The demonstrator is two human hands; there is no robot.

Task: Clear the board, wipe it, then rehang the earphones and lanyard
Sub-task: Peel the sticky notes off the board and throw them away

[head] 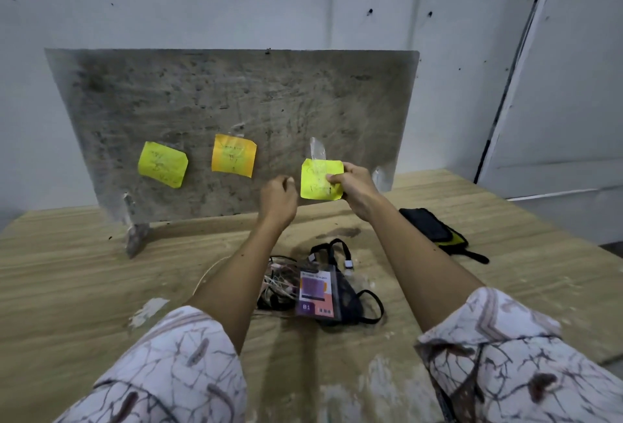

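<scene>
A dirty grey board (236,95) stands upright against the wall on the wooden table. A yellow-green note (162,164) and an orange note (233,155) stick to it. My right hand (355,186) pinches a third yellow note (317,183) with a strip of clear tape (317,149) at its top, in front of the board's lower right. My left hand (278,198) hovers just left of that note, fingers curled, holding nothing I can see. On the table below lie tangled earphones (278,282) and a black lanyard (340,254) with a badge card (315,293).
A black and yellow pouch (435,228) lies on the table (101,287) to the right. The board rests on small feet; one foot (135,237) shows at its lower left. White paint smears mark the near table. A white door (573,85) stands at the right.
</scene>
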